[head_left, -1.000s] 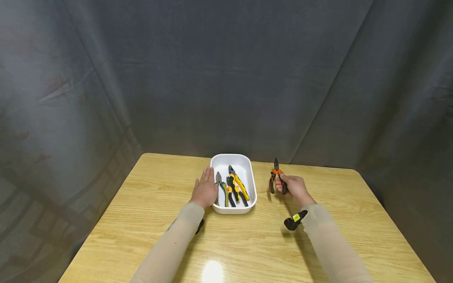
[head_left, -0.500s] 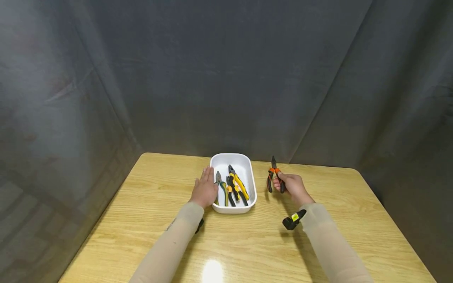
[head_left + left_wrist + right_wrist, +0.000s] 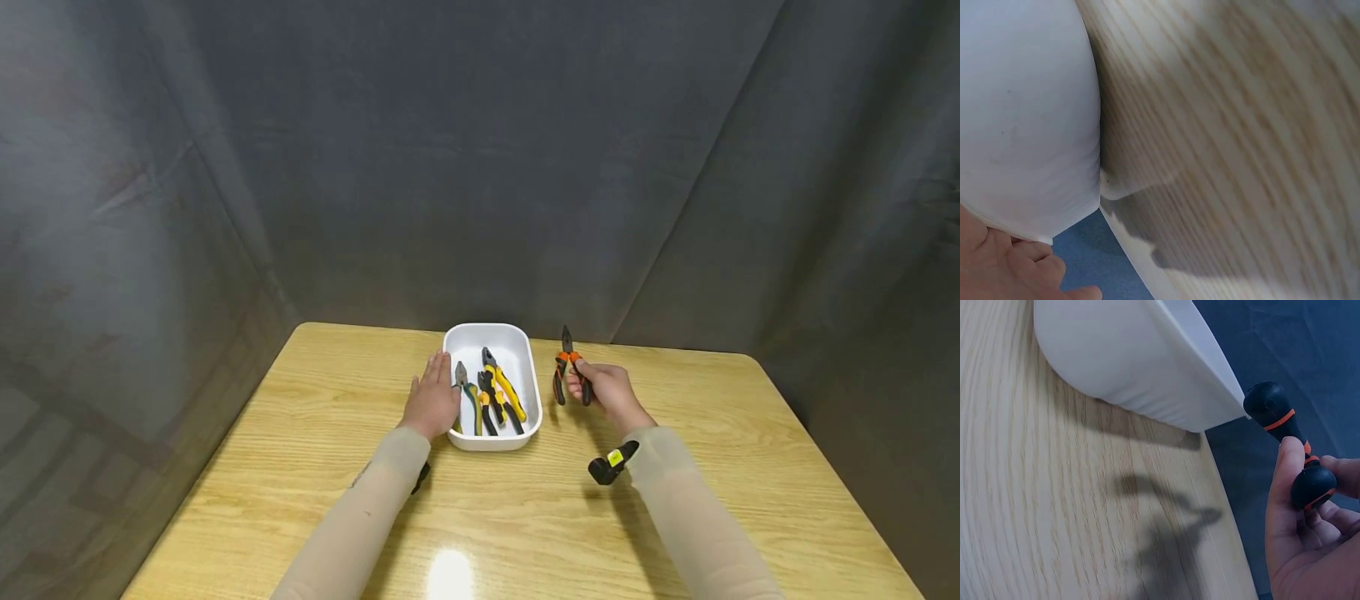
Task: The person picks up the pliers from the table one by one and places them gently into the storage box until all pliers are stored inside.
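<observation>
My right hand (image 3: 611, 393) holds a pair of needle-nose pliers (image 3: 567, 358) by one handle, raised above the table to the right of a white tray (image 3: 495, 445). The pliers have black and orange handles, spread apart, and a dark pointed nose facing away from me. In the right wrist view the thumb presses along the handle (image 3: 1314, 486). My left hand (image 3: 432, 402) rests against the tray's left rim with its fingers straight. Inside lie green-and-yellow pliers (image 3: 476, 408), black tools with orange and yellow on the handles (image 3: 487, 404) and yellow-and-black pliers (image 3: 506, 387).
The wooden table (image 3: 300, 467) carries the tray near its far edge. A dark grey curtain (image 3: 480, 167) hangs behind the table and along both sides. A black wrist camera (image 3: 611, 465) sits under the right wrist.
My right hand has moved a little left toward the tray, carrying the needle-nose pliers. The left hand and the tray keep their places.
</observation>
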Tool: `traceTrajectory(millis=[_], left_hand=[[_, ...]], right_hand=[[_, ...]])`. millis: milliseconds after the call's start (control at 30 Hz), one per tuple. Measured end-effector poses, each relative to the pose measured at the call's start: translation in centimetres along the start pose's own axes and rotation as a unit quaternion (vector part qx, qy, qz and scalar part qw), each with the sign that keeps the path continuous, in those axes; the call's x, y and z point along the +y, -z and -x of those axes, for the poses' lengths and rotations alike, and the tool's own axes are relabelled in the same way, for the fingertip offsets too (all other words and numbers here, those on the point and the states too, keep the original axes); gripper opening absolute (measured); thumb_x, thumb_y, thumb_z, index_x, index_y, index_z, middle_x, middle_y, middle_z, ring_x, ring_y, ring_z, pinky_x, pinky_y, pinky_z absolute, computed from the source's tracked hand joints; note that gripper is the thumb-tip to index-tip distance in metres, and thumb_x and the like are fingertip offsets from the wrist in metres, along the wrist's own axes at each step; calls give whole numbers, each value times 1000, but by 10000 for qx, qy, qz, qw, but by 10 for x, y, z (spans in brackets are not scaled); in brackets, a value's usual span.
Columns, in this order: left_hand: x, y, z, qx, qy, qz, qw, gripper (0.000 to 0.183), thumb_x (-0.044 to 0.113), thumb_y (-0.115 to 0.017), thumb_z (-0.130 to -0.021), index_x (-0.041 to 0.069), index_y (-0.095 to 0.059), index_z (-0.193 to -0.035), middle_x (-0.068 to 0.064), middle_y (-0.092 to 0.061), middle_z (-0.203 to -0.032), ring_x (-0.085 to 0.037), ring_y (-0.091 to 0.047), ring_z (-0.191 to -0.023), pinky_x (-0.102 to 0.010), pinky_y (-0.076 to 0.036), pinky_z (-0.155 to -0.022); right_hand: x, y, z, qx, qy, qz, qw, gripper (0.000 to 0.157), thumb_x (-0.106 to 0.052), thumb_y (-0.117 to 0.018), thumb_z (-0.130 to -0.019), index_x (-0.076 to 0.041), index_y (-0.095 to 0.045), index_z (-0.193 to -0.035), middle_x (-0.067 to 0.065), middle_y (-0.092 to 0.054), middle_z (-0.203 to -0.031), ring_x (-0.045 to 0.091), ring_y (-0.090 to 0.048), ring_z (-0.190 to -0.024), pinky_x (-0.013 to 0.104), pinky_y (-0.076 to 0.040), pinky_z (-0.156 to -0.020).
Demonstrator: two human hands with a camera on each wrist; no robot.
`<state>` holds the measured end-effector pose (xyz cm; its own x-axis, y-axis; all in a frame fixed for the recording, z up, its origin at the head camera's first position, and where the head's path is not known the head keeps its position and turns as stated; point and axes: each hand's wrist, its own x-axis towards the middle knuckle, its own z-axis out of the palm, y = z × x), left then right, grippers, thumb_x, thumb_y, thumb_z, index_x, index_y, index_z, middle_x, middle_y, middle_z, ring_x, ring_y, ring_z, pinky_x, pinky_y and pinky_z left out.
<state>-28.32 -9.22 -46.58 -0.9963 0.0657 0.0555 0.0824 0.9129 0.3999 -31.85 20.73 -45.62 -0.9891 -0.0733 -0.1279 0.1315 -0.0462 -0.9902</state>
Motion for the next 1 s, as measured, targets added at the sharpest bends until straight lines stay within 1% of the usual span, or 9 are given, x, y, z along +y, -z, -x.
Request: traceTrajectory(millis=[200,267,300,400,500,533,633,800,1000], left_hand=[[-1,-2,-1,-19,-40,10,10000,63,28,-37,-99,4,-9,-151,-11,-7,-157,-27,-8,-143,-53,-13,-113],[-2,-3,-1,-51,0,-24,10000,63,29,-37,-99,5,-8,-151,-10,-6,-157,-27,-7,-143,-52,-13,-113],[-2,-3,0,-67,11,-13,10000,64,29,-37,-100,5,-8,-151,-10,-5,-157,-27,-7,-143,-52,-12,-113],[-1,-2,0,-116,57,-22,9999,64,29,-37,-100,6,-7,-151,-8,-2,-157,-25,-4,-143,-52,-12,-113],[-1,-1,0,-88,1,43,10000,63,28,-37,-100,5,-8,-151,-9,-3,-157,-26,-5,-143,-53,-12,-113],[-1,0,0,-78,-13,38,10000,63,29,-37,-100,5,-8,-151,-9,-3,-157,-26,-5,-143,-53,-12,-113],[-1,1,1,-49,-24,47,10000,63,28,-37,-99,5,-9,-151,-9,-3,-157,-27,-6,-143,-53,-12,-113],[-1,2,3,-106,70,40,9999,63,28,-37,-100,6,-8,-151,-9,-3,-157,-26,-6,-143,-52,-12,-113],[0,3,5,-69,64,73,9999,62,27,-37,-100,5,-10,-151,-10,-4,-157,-27,-6,-143,-53,-12,-113]], right_hand=[[43,18,-41,-4,-45,-313,9995,48,-36,-66,-87,9,-62,-101,14,-68,-82,16,-65,-68,26,-56,-61],[47,16,-46,84,-59,-261,9996,52,-39,-68,-85,10,-62,-103,14,-68,-83,15,-65,-68,27,-57,-62],[41,11,-38,15,-24,-304,9995,49,-36,-66,-87,10,-62,-102,15,-68,-83,15,-65,-67,26,-57,-61],[39,8,-36,-120,18,-428,9990,44,-31,-64,-90,11,-62,-102,15,-68,-82,15,-65,-67,27,-56,-60],[30,1,-28,-254,-13,-378,9990,41,-31,-61,-92,9,-62,-102,13,-68,-83,13,-64,-68,25,-56,-62],[34,3,-32,-217,-58,-288,9993,45,-35,-62,-90,7,-62,-103,11,-69,-84,12,-65,-70,25,-56,-63],[17,-11,-18,-240,-4,-97,9997,46,-37,-62,-90,8,-62,-102,10,-68,-83,12,-64,-71,24,-56,-64],[5,-26,-7,-507,239,-247,9981,39,-29,-56,-95,9,-61,-96,11,-65,-78,14,-61,-68,25,-54,-59],[-12,-49,9,-279,-89,-91,9995,37,-21,-49,-99,15,-57,-100,12,-63,-78,13,-59,-64,23,-53,-58]])
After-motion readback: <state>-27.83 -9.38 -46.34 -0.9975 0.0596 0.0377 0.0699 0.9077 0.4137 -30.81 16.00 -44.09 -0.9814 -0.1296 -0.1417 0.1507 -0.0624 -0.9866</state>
